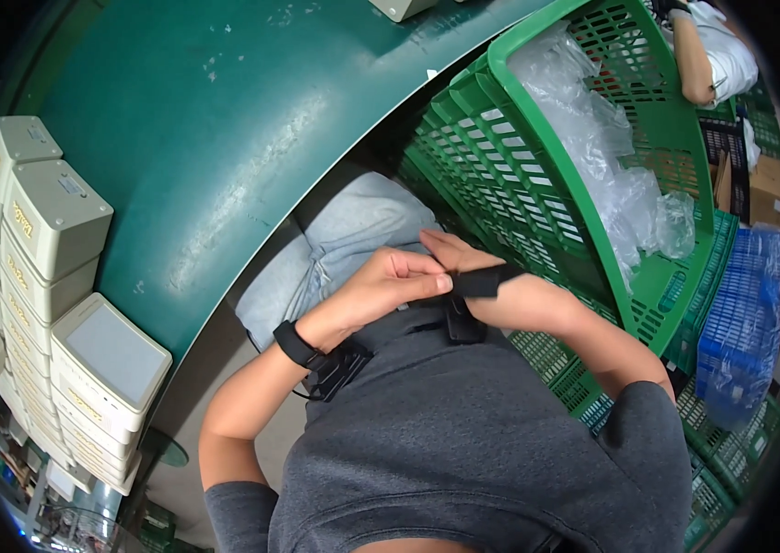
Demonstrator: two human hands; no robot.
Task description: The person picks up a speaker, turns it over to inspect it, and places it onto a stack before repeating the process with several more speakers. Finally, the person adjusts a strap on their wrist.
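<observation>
My left hand [405, 278] reaches across in front of my waist, its thumb and fingers pinched on a black wrist strap [479, 282] that goes around my right wrist. A small dark box-shaped device [464, 324] hangs at the underside of that strap. My right hand [451, 251] is held out beside the left with nothing visible in it; the fingers that show are stretched out, the others are partly hidden. On my left wrist sits another black strap [294, 345], with a black device [339, 369] below it.
A green table [252, 101] curves along the left and front. Stacked cream-coloured boxes [58, 217] stand at its left edge. To my right is a green perforated crate [537, 175] holding clear plastic bags [583, 120]. Blue wrapped crates [744, 313] and another person's arm [692, 60] are farther right.
</observation>
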